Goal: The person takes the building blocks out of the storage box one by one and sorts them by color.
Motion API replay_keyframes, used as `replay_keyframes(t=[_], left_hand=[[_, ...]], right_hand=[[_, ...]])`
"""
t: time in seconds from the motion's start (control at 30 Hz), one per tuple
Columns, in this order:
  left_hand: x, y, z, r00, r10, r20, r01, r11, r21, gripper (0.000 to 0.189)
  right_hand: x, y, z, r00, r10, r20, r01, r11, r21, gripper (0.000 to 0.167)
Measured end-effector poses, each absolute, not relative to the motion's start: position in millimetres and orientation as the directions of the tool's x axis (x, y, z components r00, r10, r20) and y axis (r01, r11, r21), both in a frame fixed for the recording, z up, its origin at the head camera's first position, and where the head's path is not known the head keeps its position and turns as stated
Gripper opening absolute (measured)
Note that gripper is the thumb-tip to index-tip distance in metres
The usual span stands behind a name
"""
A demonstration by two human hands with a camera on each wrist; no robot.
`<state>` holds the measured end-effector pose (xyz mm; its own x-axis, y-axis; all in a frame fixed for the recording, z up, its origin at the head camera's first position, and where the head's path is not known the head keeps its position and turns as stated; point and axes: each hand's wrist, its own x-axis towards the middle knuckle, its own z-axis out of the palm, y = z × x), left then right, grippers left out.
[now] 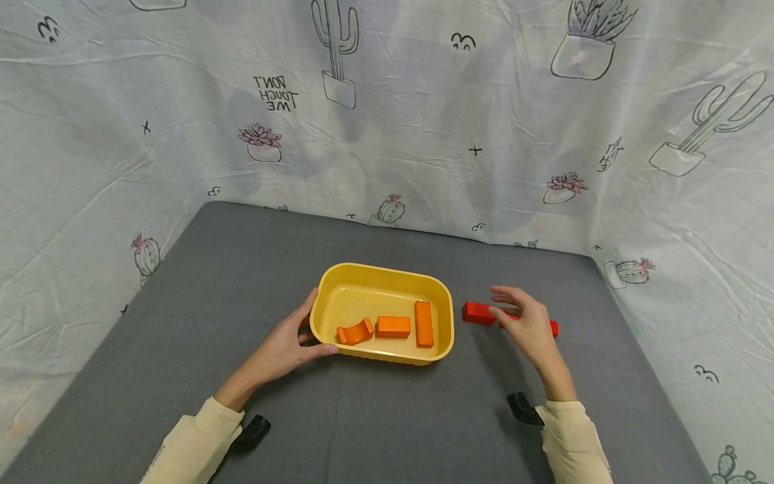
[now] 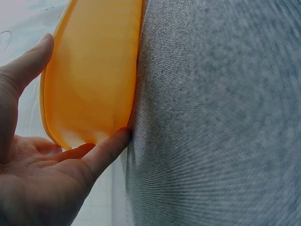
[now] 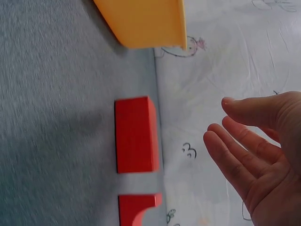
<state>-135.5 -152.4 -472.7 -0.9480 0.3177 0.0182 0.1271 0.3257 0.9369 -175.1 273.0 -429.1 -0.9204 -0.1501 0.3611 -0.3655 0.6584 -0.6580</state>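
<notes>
My left hand grips the left end of a yellow plastic bin, thumb at its near rim and fingers round the outside wall. Inside the bin lie an orange arch-shaped block, an orange rectangular block and a longer orange block. To the right, my right hand hovers over red blocks with nothing between its parted fingers. A red rectangular block lies nearest the bin, and a red block with a curved cutout sits beside it. The hand partly covers the red pieces in the head view.
A grey cloth covers the table. White sheets with cactus drawings hang behind it and at both sides. Black straps or mounts show by both wrists.
</notes>
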Motion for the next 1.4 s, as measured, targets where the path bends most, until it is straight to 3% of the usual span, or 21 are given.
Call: replay_keyframes(t=[0.6, 1.4], left_hand=[[-136, -152, -470, -0.947, 0.321, 0.014, 0.125, 0.327, 0.937, 0.114], [-137, -152, -471, -0.943, 0.333, 0.025, 0.134, 0.308, 0.942, 0.113]], right_hand=[[-175, 234, -426, -0.921, -0.232, 0.313, -0.390, 0.588, -0.709, 0.041], [-169, 195, -426, -0.909, -0.292, 0.298, -0.417, 0.652, -0.633, 0.041]])
